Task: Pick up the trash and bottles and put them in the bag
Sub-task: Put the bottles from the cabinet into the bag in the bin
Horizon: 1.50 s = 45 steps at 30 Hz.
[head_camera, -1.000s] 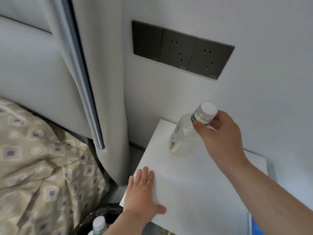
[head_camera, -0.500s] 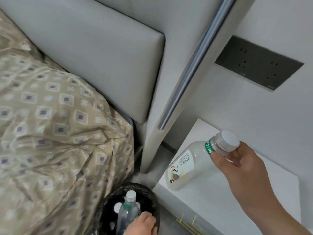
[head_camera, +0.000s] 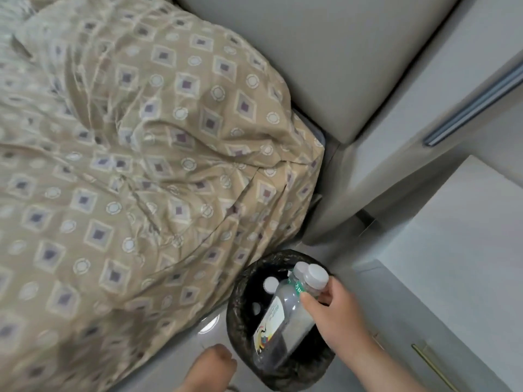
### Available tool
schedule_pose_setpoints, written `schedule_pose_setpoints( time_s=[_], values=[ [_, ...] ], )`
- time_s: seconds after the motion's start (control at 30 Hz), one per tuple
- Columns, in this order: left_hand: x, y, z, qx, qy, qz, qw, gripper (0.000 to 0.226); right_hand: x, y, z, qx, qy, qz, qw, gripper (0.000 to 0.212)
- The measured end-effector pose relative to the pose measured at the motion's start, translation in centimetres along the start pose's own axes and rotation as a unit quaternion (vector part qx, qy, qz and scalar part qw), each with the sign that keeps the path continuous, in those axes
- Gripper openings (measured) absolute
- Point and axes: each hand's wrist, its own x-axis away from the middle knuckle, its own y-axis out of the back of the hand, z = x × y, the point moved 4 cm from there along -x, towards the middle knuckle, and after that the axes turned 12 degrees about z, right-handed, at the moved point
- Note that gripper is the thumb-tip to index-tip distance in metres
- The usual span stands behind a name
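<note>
Head view, looking down at a bedside corner. A bed fills the left & centre, covered w/ a rumpled tan quilt (head_camera: 127,165) printed in squares & circles, its edge hanging down toward the grey floor (head_camera: 365,281). A grey padded headboard (head_camera: 325,52) runs across the top, and next to it on the right is a pale wall panel (head_camera: 396,154) w/ a metal strip (head_camera: 475,108) running diagonally. The white tabletop (head_camera: 467,236) of a nightstand sits at right, w/ a slim gold handle (head_camera: 433,366) on its front below. On the floor btwn bed & nightstand stands the black crinkled bag (head_camera: 240,321), mouth open & round. The right hand (head_camera: 336,315) pinches a clear bottle (head_camera: 283,315) at the neck, just under its white cap. The bottle is tilted, base down inside the bag's mouth, cap up and to the right, printed label facing up. A second bottle (head_camera: 299,269) already stands in the bag, right behind the held one, plus a couple of white round caps (head_camera: 271,284) deeper in. The left hand (head_camera: 212,369) is at the bottom edge just beside the bag's rim, fingers curled under; can't tell if it grips anything. A pale blurred patch (head_camera: 209,326) on the floor by the bag is too soft to ID.
</note>
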Motion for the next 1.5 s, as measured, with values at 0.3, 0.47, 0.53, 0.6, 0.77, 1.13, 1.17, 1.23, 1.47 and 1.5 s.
schedule_pose_setpoints(
  time_s=[0.3, 0.47, 0.53, 0.6, 0.77, 1.13, 1.17, 1.23, 1.47, 1.5],
  values=[
    [0.1, 0.0, -2.8, 0.111, -0.030, -0.022, 0.993, 0.025, -5.2, -0.1, -3.8, 0.002, -0.062, -0.004, 0.998, 0.021],
    [0.3, -0.7, -5.8, 0.038, -0.063, -0.044, 0.996, 0.053, -5.8, -0.5, -4.2, 0.002, -0.029, -0.039, 0.999, 0.034],
    [0.3, -0.7, -6.2, 0.039, -0.054, -0.062, 0.996, 0.051, -6.1, 0.2, -4.1, -0.022, -0.037, -0.080, 0.996, 0.035],
    [-0.1, -0.9, -6.0, 0.007, -0.052, -0.076, 0.996, 0.049, -6.3, 1.4, -3.2, -0.037, -0.009, -0.128, 0.991, 0.027],
    [-0.4, -1.4, -5.0, -0.074, -0.093, -0.070, 0.990, 0.043, -5.8, 2.4, -0.9, -0.011, 0.095, -0.196, 0.976, 0.039],
    [-2.7, 0.7, -4.0, 0.181, -0.019, -0.108, 0.977, 0.039, -5.8, 1.3, -10.7, 0.028, -0.122, -0.098, 0.987, 0.067],
    [-2.9, 0.8, -4.1, 0.190, -0.009, -0.098, 0.977, 0.035, -5.5, 1.6, -11.5, -0.023, -0.154, -0.091, 0.984, 0.065],
    [-3.5, 1.2, -4.4, 0.202, 0.006, -0.081, 0.976, 0.028, -5.5, 1.5, -12.7, -0.147, -0.203, -0.050, 0.967, 0.048],
    [-1.2, 2.7, -5.3, 0.346, 0.029, -0.079, 0.934, 0.014, -5.2, 1.2, -9.6, -0.183, -0.181, 0.008, 0.966, 0.026],
    [-0.3, 3.0, -5.3, 0.358, 0.028, -0.080, 0.930, 0.013, -4.7, 1.5, -9.2, -0.177, -0.176, 0.009, 0.968, 0.025]
  ],
)
